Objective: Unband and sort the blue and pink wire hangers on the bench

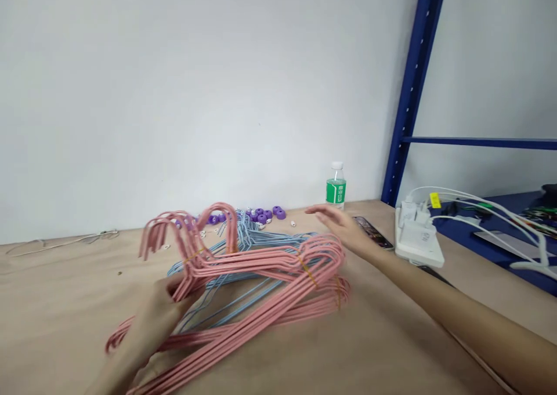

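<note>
Left hand (159, 319): curled tight around the pink wire hangers (243, 265) at the near left, fingers wrapped over the wires — a firm grip, no daylight there.
Right hand (335, 227): open, fingers spread and slightly blurred, just above the far right end of the pink bundle; no clear contact, hard to call through the blur.
Pink wire hangers: a loose, fanned stack lying across the middle of the surface (56, 308), hooks bunched and lifted at the left, lower arms sliding toward the near edge.
Yellow bands (307, 269): wrapped around the pink wires, one on each side of the stack.
Blue wire hangers (243, 250): lying under and behind the pink stack, hooks poking up toward the wall.
Behind the stack: purple round pieces (265, 214) scattered along the wall (195, 93), small white bits (292, 223) dotted among them.
Further right: water bottle (336, 186) with a green label, upright — then a smartphone (372, 232) lying flat just beyond the right hand.
Far right: white power strip (418, 238) trailing white cables (470, 200), beside a blue steel shelf upright (413, 87).
Far left: thin pale cord (65, 242) along the wall.
</note>
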Demonstrator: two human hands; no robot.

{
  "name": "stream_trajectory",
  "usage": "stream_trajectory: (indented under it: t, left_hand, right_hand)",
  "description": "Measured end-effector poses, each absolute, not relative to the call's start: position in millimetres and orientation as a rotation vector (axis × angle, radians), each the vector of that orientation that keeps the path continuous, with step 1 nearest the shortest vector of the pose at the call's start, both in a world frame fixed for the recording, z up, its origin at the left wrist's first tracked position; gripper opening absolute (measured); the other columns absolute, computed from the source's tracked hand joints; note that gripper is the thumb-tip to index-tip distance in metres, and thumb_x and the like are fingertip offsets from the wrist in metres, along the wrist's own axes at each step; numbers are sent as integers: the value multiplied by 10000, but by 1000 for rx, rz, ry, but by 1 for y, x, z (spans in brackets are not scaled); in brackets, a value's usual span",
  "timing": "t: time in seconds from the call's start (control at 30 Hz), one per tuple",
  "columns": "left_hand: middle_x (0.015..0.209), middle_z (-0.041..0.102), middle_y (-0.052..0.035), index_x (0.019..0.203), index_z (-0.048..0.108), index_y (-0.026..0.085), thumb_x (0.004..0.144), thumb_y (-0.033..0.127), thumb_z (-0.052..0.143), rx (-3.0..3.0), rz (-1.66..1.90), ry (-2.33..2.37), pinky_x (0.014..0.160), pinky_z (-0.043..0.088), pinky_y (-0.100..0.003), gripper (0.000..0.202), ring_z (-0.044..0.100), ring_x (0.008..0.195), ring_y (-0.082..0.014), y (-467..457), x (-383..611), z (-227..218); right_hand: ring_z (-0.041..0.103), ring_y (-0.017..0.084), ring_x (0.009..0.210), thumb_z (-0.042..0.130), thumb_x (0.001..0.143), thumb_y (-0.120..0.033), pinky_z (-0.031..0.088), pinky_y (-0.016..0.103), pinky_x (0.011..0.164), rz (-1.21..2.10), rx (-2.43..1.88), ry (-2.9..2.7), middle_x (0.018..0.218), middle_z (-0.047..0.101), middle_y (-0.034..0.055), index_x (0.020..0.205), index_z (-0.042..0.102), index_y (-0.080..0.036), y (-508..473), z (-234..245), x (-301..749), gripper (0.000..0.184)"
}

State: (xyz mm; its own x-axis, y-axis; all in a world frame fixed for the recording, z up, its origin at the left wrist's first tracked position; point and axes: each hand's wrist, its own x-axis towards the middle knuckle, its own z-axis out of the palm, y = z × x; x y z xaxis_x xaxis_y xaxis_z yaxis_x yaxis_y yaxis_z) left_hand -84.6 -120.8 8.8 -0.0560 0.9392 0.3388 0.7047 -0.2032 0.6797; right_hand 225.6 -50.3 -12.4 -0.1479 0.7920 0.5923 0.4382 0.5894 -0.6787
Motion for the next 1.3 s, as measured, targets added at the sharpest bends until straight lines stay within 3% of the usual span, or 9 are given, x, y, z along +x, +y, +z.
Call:
stream_trajectory:
  t: [0.17, 0.3, 0.4, 0.57, 0.77, 0.9, 1.13, 1.23, 1.3]
  left_hand:
    - [605, 621, -10, 672, 651, 161, 718, 409, 428, 2101, 852, 1638, 556, 368, -248, 337, 566, 632, -206, -109, -71, -17]
    - [637, 634, -20, 770, 664, 152, 741, 332, 391, 2117, 773, 1719, 579, 385, -246, 328, 589, 686, -217, -105, -73, -28]
    - [716, 656, -29, 885, 653, 161, 761, 276, 373, 2117, 790, 1765, 623, 412, -253, 328, 596, 722, -210, -110, -78, -32]
    - [908, 658, -43, 945, 620, 180, 734, 167, 380, 2145, 813, 1797, 673, 420, -248, 320, 599, 826, -195, -130, -74, -28]
    - [836, 653, -36, 924, 557, 203, 721, 138, 363, 2172, 611, 1975, 648, 386, -279, 288, 594, 804, -221, -154, -60, -10]
    - [841, 635, -55, 873, 528, 187, 692, 235, 436, 2261, 437, 1794, 657, 407, -295, 209, 576, 788, -232, -159, -57, 5]
    - [890, 632, -42, 877, 588, 207, 616, 149, 478, 2414, 334, 1400, 736, 431, -278, 289, 560, 837, -209, -160, -35, 16]
    - [885, 638, -67, 865, 594, 191, 683, 149, 433, 2418, 398, 1457, 774, 426, -300, 248, 567, 863, -222, -154, -35, 7]
    - [898, 639, -81, 874, 594, 183, 709, 145, 416, 2411, 406, 1498, 776, 425, -304, 246, 571, 887, -231, -149, -39, 3]
  right_hand:
    - [562, 182, 1051, 212, 912, -460, 486, 323, 867, 499, -1090, -1430, 1105, 607, 100, 1113, 491, -222, -126, -72, 235, 418]
    - [444, 225, 1186, 391, 873, -355, 436, 368, 935, 267, -1122, -1806, 1275, 474, 128, 1337, 285, -224, -147, -101, 225, 493]
    - [485, 231, 1139, 447, 839, -294, 448, 363, 918, 28, -1124, -1869, 1247, 484, 117, 1352, 242, -236, -142, -100, 222, 556]
    - [557, 209, 977, 461, 807, -246, 508, 308, 791, -200, -1002, -1877, 1072, 533, 95, 1285, 354, -245, -139, -93, 220, 489]
    - [565, 215, 938, 433, 792, -204, 512, 330, 758, -278, -887, -1946, 999, 550, 114, 1166, 437, -203, -150, -88, 219, 375]
    - [584, 175, 940, 478, 810, -208, 500, 322, 826, -189, -777, -2044, 962, 599, 74, 1057, 510, -231, -155, -83, 224, 251]
    - [614, 148, 889, 478, 843, -259, 361, 383, 1012, -100, -593, -2262, 912, 658, 27, 1112, 510, -241, -163, -82, 231, 272]
    - [613, 171, 859, 504, 821, -228, 463, 379, 897, -336, -529, -2275, 857, 664, 37, 869, 587, -239, -165, -76, 246, 96]
    - [617, 180, 756, 520, 807, -227, 521, 361, 740, -485, -566, -2287, 766, 659, 31, 725, 577, -243, -165, -71, 258, 101]
